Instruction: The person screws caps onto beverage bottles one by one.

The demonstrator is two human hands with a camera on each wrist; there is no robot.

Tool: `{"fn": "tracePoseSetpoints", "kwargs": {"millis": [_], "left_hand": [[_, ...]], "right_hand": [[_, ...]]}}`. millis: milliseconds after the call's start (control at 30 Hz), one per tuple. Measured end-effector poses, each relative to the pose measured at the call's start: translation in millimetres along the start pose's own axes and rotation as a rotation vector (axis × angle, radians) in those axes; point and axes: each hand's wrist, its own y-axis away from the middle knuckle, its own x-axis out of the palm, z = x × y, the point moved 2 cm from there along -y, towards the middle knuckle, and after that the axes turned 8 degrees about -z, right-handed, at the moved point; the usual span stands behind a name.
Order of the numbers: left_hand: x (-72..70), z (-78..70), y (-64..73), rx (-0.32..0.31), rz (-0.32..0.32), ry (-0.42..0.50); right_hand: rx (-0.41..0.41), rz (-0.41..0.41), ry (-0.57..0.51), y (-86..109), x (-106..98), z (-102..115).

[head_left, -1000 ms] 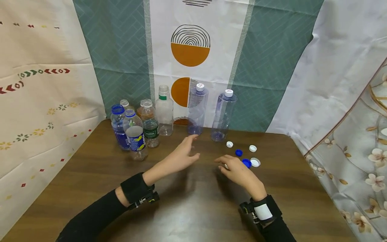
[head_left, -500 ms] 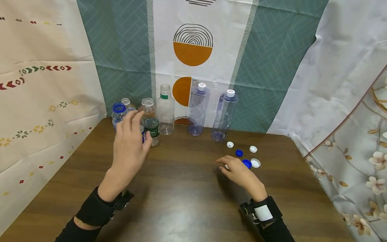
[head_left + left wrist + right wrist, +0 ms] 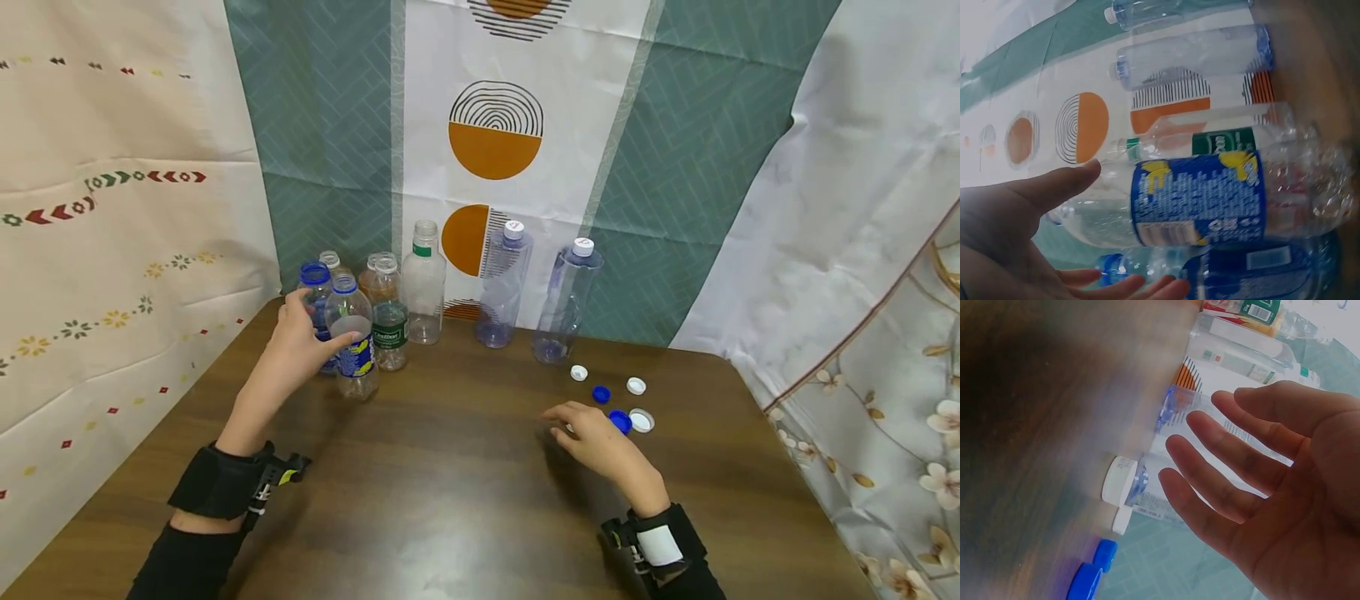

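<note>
My left hand reaches to an uncapped clear bottle with a blue and yellow label at the table's left. In the left wrist view, the thumb overlaps the shoulder of this bottle, while the fingers spread lower down, in front of a second blue-labelled bottle. Its blue neck shows behind the hand in the head view. My right hand hovers over the table with relaxed, parted fingers and nothing in them. Beside it lie a blue cap and a larger white cap; another white cap is mostly hidden by the fingers.
Further back lie a small blue cap and two white caps, one left, one right. Near the cloth stand a green-labelled bottle, a tall clear bottle and two white-capped bluish bottles, one left of the other.
My left hand has swung from the table's middle leftwards to the labelled bottle, its thumb and fingers parted. The right hand has stayed in place; the head view has shifted slightly.
</note>
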Motion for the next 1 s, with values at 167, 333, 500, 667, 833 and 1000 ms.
{"fn": "tracePoseSetpoints", "kwargs": {"millis": [167, 333, 500, 667, 833, 1000], "left_hand": [[5.2, 4.1, -4.3, -0.021, 0.086, 0.079], [12.9, 5.8, -6.7, -0.048, 0.123, 0.106], [19.5, 4.6, -8.0, -0.059, 0.116, 0.121], [24.0, 4.1, -8.9, -0.063, 0.089, 0.147], [25.7, 5.5, -8.8, -0.042, 0.054, 0.132], [25.2, 5.4, -9.3, -0.028, 0.043, 0.117]], "right_hand": [[-0.008, -0.006, -0.003, 1.8, 3, -2], [-0.010, -0.004, 0.001, 2.2, 2, -2], [-0.012, 0.002, -0.007, 1.9, 1, -1], [-0.004, 0.009, -0.005, 1.7, 1, -1], [0.009, 0.021, -0.008, 1.8, 2, -2], [0.013, 0.029, -0.009, 1.1, 2, -2]]}}
